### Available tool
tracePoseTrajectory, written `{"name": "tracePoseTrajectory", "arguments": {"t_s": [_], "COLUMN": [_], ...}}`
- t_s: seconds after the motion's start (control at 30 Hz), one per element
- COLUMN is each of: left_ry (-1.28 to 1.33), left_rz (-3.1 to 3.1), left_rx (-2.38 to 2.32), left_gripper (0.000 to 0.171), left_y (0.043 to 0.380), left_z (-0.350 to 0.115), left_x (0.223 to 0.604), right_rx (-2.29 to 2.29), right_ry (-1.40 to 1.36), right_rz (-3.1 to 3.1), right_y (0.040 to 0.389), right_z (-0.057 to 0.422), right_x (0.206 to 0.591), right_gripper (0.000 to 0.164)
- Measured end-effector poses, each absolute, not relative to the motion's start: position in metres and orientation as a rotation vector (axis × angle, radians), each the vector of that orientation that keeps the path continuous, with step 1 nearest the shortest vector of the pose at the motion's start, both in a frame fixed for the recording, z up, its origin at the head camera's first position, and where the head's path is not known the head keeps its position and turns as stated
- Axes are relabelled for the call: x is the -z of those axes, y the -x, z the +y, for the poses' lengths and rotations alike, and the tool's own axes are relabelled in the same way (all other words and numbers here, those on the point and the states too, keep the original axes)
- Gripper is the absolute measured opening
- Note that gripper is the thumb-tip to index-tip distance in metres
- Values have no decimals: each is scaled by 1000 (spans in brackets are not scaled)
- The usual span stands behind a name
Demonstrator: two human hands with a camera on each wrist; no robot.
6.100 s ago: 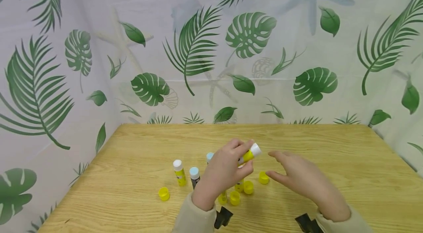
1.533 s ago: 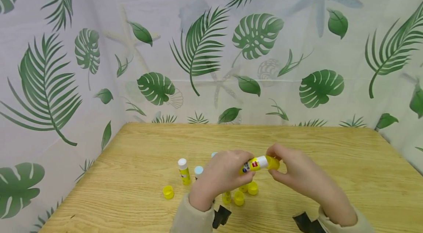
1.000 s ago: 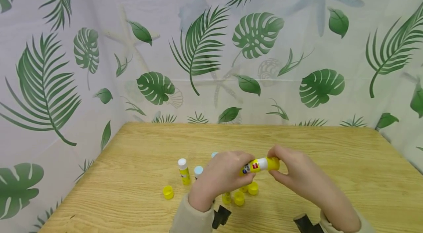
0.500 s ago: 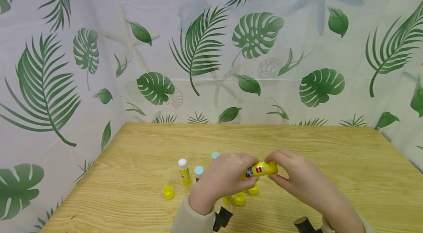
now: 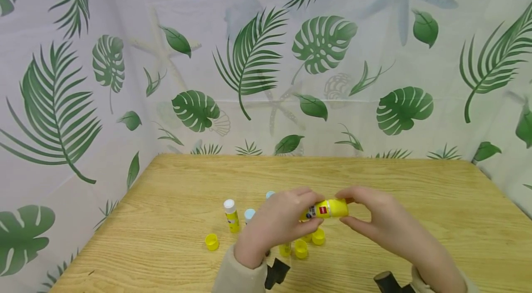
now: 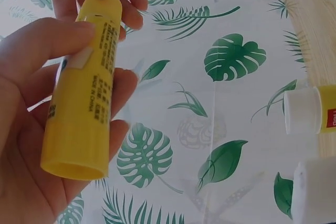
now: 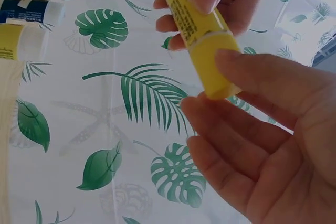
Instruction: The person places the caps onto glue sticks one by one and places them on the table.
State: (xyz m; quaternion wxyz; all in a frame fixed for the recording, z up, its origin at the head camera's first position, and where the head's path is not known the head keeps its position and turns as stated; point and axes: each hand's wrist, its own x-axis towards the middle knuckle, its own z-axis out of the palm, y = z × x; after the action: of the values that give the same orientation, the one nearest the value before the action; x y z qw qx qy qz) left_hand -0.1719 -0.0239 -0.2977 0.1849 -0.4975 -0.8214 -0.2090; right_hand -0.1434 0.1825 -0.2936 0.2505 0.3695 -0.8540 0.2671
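Observation:
My left hand (image 5: 280,219) holds a yellow glue stick (image 6: 79,114) by its barrel, thumb on one side and fingers round the other. The stick lies nearly level above the table in the head view. A yellow cap (image 7: 212,66) covers its right end, with a thin pale ring at the joint. My right hand (image 5: 384,216) is at this cap, thumb on its side and fingers around its end in the right wrist view. Behind the left hand stand a white-topped yellow glue stick (image 5: 232,216) and sticks with light-blue tops, including one pale-topped stick (image 5: 250,215), partly hidden.
Loose yellow caps lie on the wooden table (image 5: 166,200): one left cap (image 5: 212,241), and others including a front cap (image 5: 301,249) and a right cap (image 5: 318,236). Another yellow stick (image 5: 285,249) stands below my left hand. A leaf-print cloth (image 5: 266,76) hangs behind.
Earlier the stick showed a bare white end with the right hand away from it. The right hand brought a yellow cap, which slid leftward over the white end. The right fingers now sit slightly looser.

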Motion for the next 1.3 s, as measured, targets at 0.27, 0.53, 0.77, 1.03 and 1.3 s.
{"name": "tracePoseTrajectory", "arguments": {"t_s": [0.27,0.53,0.77,1.03,1.3], "left_ry": [1364,1321,1305,1323,1317], "left_rz": [-2319,-2317,-2315,-2285,-2238], "left_rx": [623,636,640,623,576], "left_gripper": [28,27,24,23,22], "left_y": [172,173,173,171,169], "left_z": [-28,-30,-32,-32,-30], "left_x": [296,295,295,294,292], "right_rx": [-797,-813,-795,-808,-829], "right_ry": [-1008,-990,-970,-968,-973], "right_rz": [-2308,-2287,-2292,-2299,-2287], "right_y": [146,146,146,143,142], "right_z": [184,183,182,181,180], "right_x": [293,293,294,292,292], "right_gripper": [40,40,37,36,37]}}
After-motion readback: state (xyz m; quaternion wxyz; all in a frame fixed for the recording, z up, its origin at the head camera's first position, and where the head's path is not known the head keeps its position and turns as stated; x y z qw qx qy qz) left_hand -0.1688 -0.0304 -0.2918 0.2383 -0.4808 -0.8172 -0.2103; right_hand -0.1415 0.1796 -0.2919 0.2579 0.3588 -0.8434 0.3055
